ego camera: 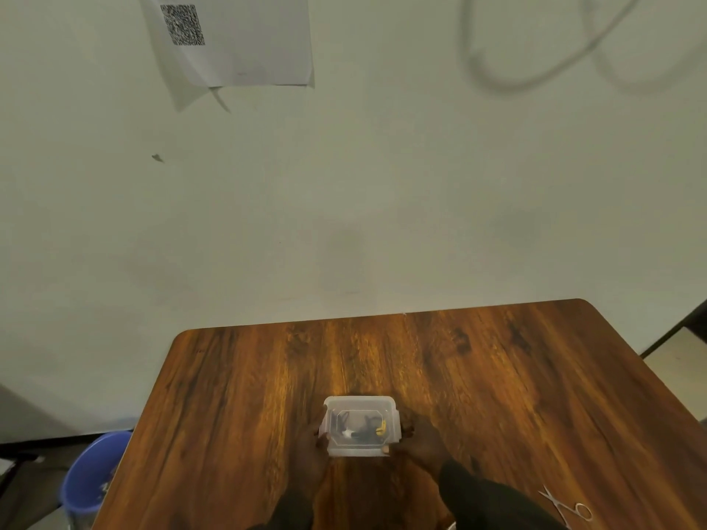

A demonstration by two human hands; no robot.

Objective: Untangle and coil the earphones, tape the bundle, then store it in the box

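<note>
With the earphones [361,430] already inside the box [359,425] (lid on), the left hand [310,451] and right hand [421,447] grip its sides, so press evenly at both ends until it seats.

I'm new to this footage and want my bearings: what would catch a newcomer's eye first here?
First, the small clear plastic box near the front of the wooden table, with dark earphones and a bit of yellow showing through its lid. The left hand and right hand grip its two sides. Scissors lie at the table's near right, and a sheet with a QR code hangs on the wall above.
</note>
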